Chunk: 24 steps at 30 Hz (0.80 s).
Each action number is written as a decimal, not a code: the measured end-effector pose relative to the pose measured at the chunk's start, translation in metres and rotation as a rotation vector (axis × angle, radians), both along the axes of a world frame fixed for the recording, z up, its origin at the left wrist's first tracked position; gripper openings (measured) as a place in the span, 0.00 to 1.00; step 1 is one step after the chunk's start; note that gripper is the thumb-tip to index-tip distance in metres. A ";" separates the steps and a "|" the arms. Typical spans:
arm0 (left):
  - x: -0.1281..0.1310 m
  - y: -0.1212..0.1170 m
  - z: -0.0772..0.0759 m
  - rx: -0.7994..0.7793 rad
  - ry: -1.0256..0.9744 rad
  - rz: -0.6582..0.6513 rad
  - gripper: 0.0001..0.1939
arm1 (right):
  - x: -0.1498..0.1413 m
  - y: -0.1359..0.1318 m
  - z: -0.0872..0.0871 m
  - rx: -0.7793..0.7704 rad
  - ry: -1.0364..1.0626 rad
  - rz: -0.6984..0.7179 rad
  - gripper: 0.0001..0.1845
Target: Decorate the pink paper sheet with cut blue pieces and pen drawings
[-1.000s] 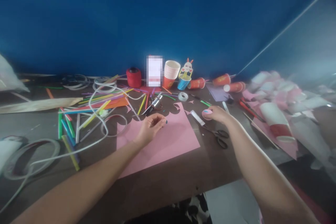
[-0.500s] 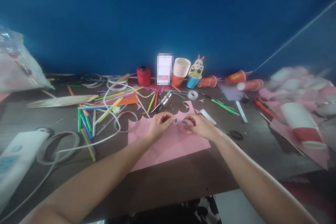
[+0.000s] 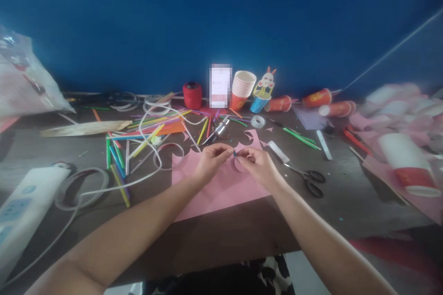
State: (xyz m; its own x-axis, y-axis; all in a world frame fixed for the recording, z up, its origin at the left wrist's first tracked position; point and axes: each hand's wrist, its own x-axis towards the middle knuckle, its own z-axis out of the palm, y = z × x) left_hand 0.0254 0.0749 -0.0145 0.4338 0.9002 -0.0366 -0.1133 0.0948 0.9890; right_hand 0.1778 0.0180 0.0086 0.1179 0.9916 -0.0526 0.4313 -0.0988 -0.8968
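My left hand (image 3: 216, 161) and my right hand (image 3: 254, 163) meet fingertip to fingertip over a pink paper sheet (image 3: 204, 198) with scalloped cuts along its far edge. Pinched where the fingers meet is a small blue piece (image 3: 235, 153); its kind is too small to make out. Both hands are closed, and the fingers hide most of what they hold. Beneath the right fingers, a rounded pink paper shape (image 3: 239, 165) shows. Scissors (image 3: 308, 177) with black handles lie to the right of my right hand, beside a white strip (image 3: 278, 152).
Coloured straws (image 3: 138, 147) and a white cable (image 3: 159, 159) spread across the left, near a power strip (image 3: 29, 207). Stacked paper cups (image 3: 244, 88), a blue cup (image 3: 259, 101) with a rabbit figure and a red spool (image 3: 192, 96) stand at the back. A tape roll (image 3: 258, 122) lies nearer.
My hands have come together, the right moving left to the left fingertips. Before, a bit of blue showed at each hand; now they join. The scissors have come into fuller view.
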 end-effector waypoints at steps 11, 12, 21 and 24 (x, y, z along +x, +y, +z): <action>0.000 0.000 -0.001 0.050 -0.006 0.004 0.09 | -0.007 0.003 -0.001 -0.027 0.121 -0.019 0.10; 0.000 0.000 -0.002 0.056 0.007 0.007 0.09 | -0.006 0.003 0.000 -0.021 0.095 -0.011 0.10; 0.004 -0.008 -0.006 0.428 0.271 -0.025 0.09 | 0.043 0.011 0.012 -0.085 -0.208 0.155 0.11; 0.004 -0.014 -0.007 0.716 0.368 -0.179 0.10 | 0.056 0.013 0.012 -0.152 -0.257 0.174 0.11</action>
State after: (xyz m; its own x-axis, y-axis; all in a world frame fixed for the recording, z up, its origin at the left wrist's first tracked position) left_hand 0.0297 0.0609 -0.0219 0.6456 0.6778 0.3518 0.1866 -0.5867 0.7880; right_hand 0.2337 0.0315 0.0209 -0.0239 0.9811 -0.1920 0.6630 -0.1282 -0.7376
